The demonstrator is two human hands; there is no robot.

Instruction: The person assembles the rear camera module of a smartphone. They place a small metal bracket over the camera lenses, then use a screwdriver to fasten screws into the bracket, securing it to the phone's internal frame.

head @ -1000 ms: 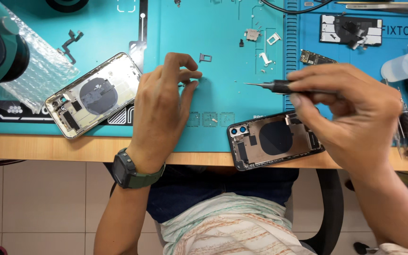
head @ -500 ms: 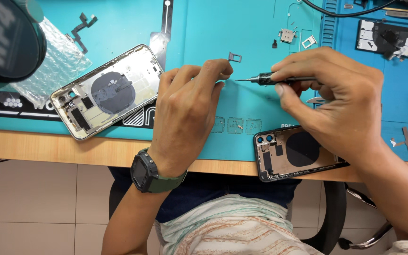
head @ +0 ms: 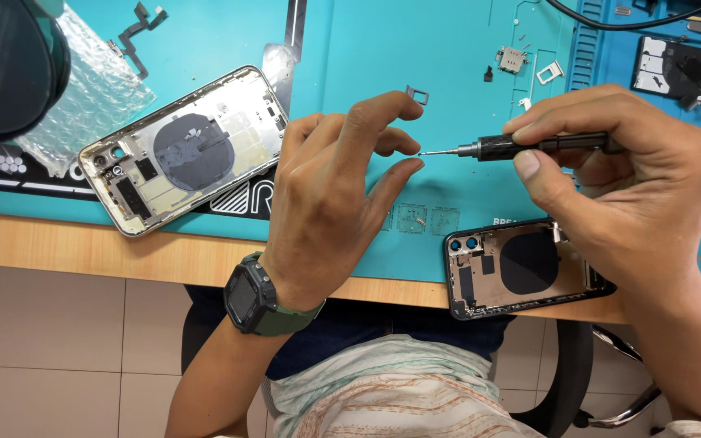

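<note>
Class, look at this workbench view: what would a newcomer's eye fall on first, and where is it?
At centre, the left hand and right hand meet at the tip of a slim screwdriver over the teal mat. Two opened phone housings flank them: a silver one left, a black one at the desk edge.

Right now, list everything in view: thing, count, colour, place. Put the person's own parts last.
Work mat: one, teal, covering the wooden table.
Silver phone housing: one, opened, left on the mat.
Dark phone housing: one, black, at the table's near edge, partly under the right hand.
Bubble wrap: one piece, clear, upper left.
Flex cable: one, black, top left.
Small tray frame: one, dark, above the left fingers.
Small loose parts: several, grey and white, upper centre.
Screwdriver: one, black, held level in the right hand.
Wristwatch: one, dark green, left wrist.
Left hand: fingertips pinched at the screwdriver tip.
Right hand: gripping the screwdriver.
</note>
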